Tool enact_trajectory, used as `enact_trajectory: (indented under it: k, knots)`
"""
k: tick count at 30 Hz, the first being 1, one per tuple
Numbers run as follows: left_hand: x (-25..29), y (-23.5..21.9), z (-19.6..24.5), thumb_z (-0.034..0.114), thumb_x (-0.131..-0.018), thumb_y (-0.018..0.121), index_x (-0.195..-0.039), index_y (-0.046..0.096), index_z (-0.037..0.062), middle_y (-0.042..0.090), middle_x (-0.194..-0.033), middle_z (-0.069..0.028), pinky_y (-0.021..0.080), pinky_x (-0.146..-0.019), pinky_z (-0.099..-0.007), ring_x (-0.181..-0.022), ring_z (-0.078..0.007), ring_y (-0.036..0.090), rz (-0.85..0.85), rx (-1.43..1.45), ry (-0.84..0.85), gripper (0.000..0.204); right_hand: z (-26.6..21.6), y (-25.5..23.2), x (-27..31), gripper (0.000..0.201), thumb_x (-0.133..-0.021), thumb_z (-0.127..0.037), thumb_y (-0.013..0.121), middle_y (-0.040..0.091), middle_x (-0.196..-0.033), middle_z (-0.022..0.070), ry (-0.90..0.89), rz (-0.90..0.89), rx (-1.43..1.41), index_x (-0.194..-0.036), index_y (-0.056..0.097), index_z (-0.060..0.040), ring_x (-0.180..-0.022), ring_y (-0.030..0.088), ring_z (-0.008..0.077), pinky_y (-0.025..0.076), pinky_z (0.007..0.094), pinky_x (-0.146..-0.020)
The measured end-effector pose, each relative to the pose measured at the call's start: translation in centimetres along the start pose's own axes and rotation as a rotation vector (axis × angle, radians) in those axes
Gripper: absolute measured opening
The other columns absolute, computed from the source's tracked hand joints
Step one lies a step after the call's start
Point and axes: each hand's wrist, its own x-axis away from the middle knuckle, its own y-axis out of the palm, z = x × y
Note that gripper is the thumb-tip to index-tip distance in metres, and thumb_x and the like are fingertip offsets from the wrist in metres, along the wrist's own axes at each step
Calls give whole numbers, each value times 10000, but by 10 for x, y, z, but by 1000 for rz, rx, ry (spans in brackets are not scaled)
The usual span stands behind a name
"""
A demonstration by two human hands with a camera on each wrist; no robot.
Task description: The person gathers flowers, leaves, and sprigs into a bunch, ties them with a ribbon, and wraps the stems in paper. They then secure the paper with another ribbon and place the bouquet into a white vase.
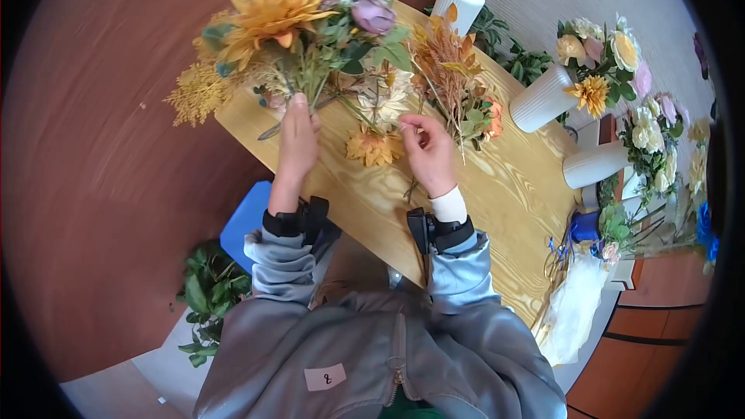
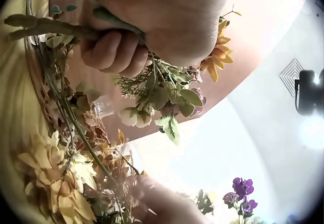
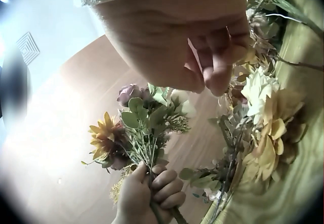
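Note:
My left hand [image 1: 299, 136] grips the gathered stems of a mixed bouquet of artificial flowers, held over the table's left edge. A large orange flower [image 1: 278, 12], a purple rose [image 1: 373, 15] and yellow filler sprays [image 1: 190, 93] fan out above the fist. In the left wrist view, the thick stem ends [image 2: 38, 26] stick out of the fist. My right hand [image 1: 429, 154] hovers over loose flowers, its fingers loosely bent with no flower showing between them. Near its fingertips lie an orange-yellow flower [image 1: 374, 147] and a cream flower [image 1: 386, 105].
Brown-orange foliage [image 1: 446, 62] lies on the wooden table [image 1: 497, 194]. White ribbed vases with bouquets, including one vase [image 1: 541, 99], stand along the right. A blue ribbon spool [image 1: 584, 226] and white wrapping material [image 1: 576, 302] are at the lower right. A blue stool [image 1: 242, 225] stands below left.

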Motion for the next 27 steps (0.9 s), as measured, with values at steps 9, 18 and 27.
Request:
enact_trajectory:
  k: [9,18,27]
  knots:
    - [2,-5,4,332,-937,234,-693,344,91,298,-542,35,243,-419,-210,-462,-57,273,-53,142,-116,361,17,23,-18,155,-771,-144,533,600,-776,134,-29,-95,131,-841,620,-36,-631,571,259,440,322,-582]
    - [8,1,-2,347,-937,224,-702,341,86,315,-546,23,269,-439,-216,-470,-70,297,-84,99,-122,370,24,44,-68,226,-727,-276,562,613,-767,143,94,-210,549,-829,645,-91,-735,589,308,460,390,-650]
    - [11,4,-1,331,-937,232,-738,352,90,315,-556,30,254,-423,-200,-469,-52,289,-97,116,-105,335,53,45,-73,201,-713,-241,595,627,-740,121,212,-188,251,-803,641,-67,-702,603,227,466,327,-622]
